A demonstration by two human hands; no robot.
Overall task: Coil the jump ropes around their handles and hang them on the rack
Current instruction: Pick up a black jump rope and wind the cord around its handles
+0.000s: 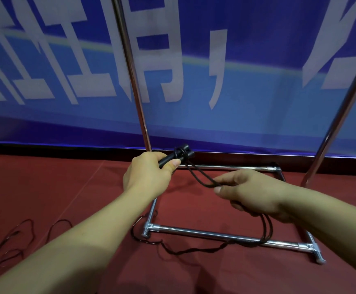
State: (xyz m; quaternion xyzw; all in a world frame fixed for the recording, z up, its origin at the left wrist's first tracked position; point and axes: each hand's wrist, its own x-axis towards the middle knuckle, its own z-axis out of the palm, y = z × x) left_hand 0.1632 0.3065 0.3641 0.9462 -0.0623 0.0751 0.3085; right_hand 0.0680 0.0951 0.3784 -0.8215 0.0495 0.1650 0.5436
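I'm gripping 2 black handles (pixel 176 157) in my left hand (pixel 149 175) above the rack (pixel 221 234) base; my right hand (pixel 249 192) is pinching the rope (pixel 196 177), slack trailing across the rack's front bar.

Blue banner (pixel 247 98) — white lettering, red floor (pixel 45 187)

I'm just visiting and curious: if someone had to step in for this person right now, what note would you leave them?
Left hand grips the two black jump-rope handles side by side, a few turns of cord already around them.
Right hand pinches the thin black cord; the rest trails onto the red floor covering.
The shiny metal rack stands just ahead.
Another loose cord lies far left.
Left: finish coiling, hang it, then do the other.
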